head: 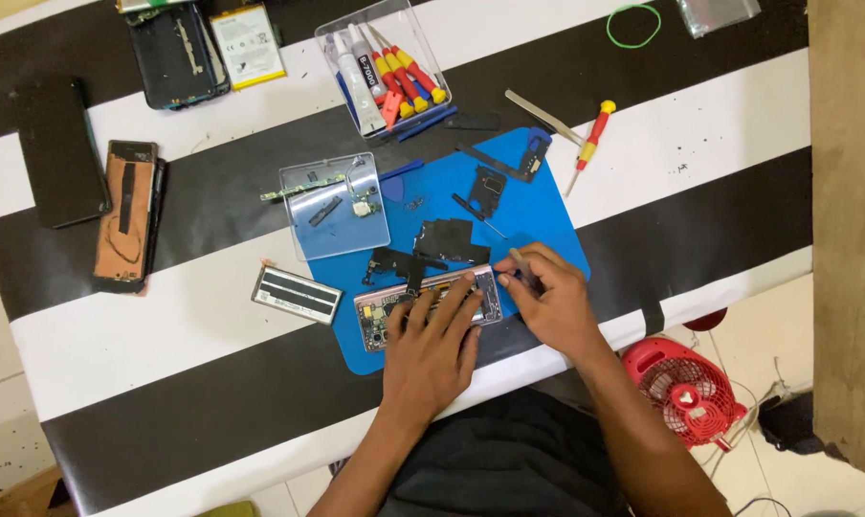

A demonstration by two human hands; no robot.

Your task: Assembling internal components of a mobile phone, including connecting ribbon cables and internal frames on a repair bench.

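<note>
The opened phone (pixel 431 304) is lying on the blue mat (pixel 528 206) near the bench's (pixel 165 335) front edge, loose parts crowding the mat behind it. The left hand (pixel 432 349) is pressing flat on the phone, fingers spread. The right hand (pixel 547 302) is pinching a thin tool (pixel 521 263) at the phone's right end.

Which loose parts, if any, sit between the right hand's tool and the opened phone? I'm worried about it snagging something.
Nothing visible does. The right hand holds a thin tool right at the end of the opened phone, which the left hand pins on the blue mat. The black parts lie farther up the mat.
</note>
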